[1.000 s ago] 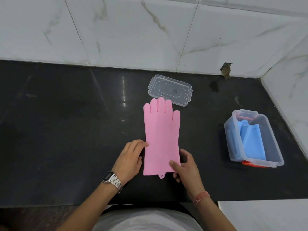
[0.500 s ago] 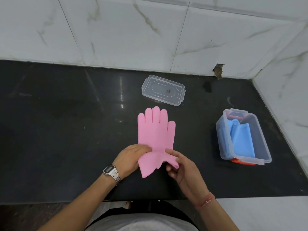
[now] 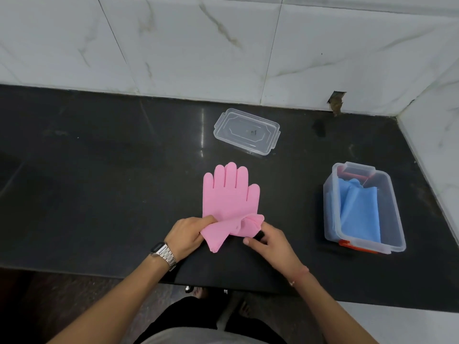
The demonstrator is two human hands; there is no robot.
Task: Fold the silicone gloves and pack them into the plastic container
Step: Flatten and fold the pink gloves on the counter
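A pink silicone glove (image 3: 229,194) lies on the black counter (image 3: 99,182), fingers pointing toward the wall. Its cuff end is lifted and bunched over the palm part. My left hand (image 3: 188,232) grips the cuff's left corner. My right hand (image 3: 268,240) holds the cuff's right side, fingers under the fold. To the right stands the clear plastic container (image 3: 395,234) with red clips; a folded blue glove (image 3: 360,212) lies inside it.
The container's clear lid (image 3: 247,131) lies flat beyond the pink glove, near the back wall. White marble tiles rise behind and at the right. The counter's front edge runs just below my wrists.
Both hands have lifted the cuff end off the counter and brought it up toward the glove's fingers, so the flat glove now has a bunched fold at its near end.
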